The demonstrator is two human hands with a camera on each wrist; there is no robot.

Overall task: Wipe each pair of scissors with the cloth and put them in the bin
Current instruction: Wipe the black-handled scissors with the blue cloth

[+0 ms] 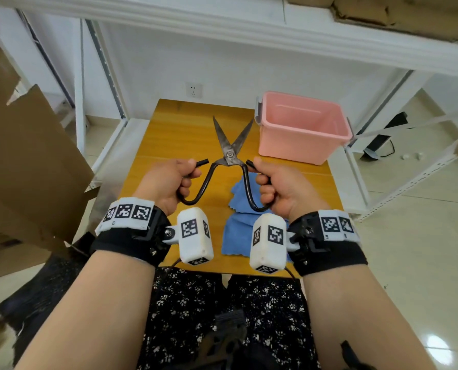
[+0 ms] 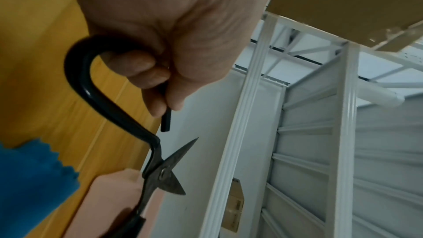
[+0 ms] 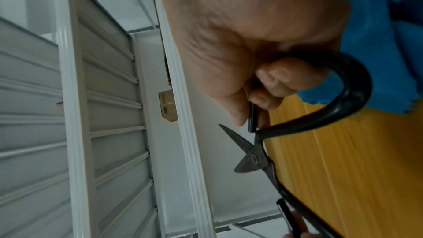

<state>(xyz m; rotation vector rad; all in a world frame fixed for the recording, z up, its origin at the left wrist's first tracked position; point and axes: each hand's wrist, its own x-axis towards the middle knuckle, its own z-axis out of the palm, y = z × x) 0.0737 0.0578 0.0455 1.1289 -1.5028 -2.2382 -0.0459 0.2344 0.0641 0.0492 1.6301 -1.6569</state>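
A large pair of black iron scissors (image 1: 230, 153) hangs above the wooden table (image 1: 174, 129), blades spread apart and pointing away from me. My left hand (image 1: 169, 180) grips the left handle loop (image 2: 91, 86). My right hand (image 1: 278, 188) grips the right handle loop (image 3: 352, 86). The pivot and blades show in the left wrist view as scissors (image 2: 164, 175) and in the right wrist view as scissors (image 3: 249, 156). A blue cloth (image 1: 238, 231) lies on the table under my hands, partly hidden by the right wrist camera. The pink bin (image 1: 302, 126) stands at the table's far right; nothing shows inside it.
A white metal shelf frame (image 1: 110, 84) surrounds the table on the left, right and above. Cardboard boxes (image 1: 22, 161) lean at the left. A wall socket (image 1: 193, 90) is behind the table. My lap in patterned fabric (image 1: 222, 311) is at the table's near edge.
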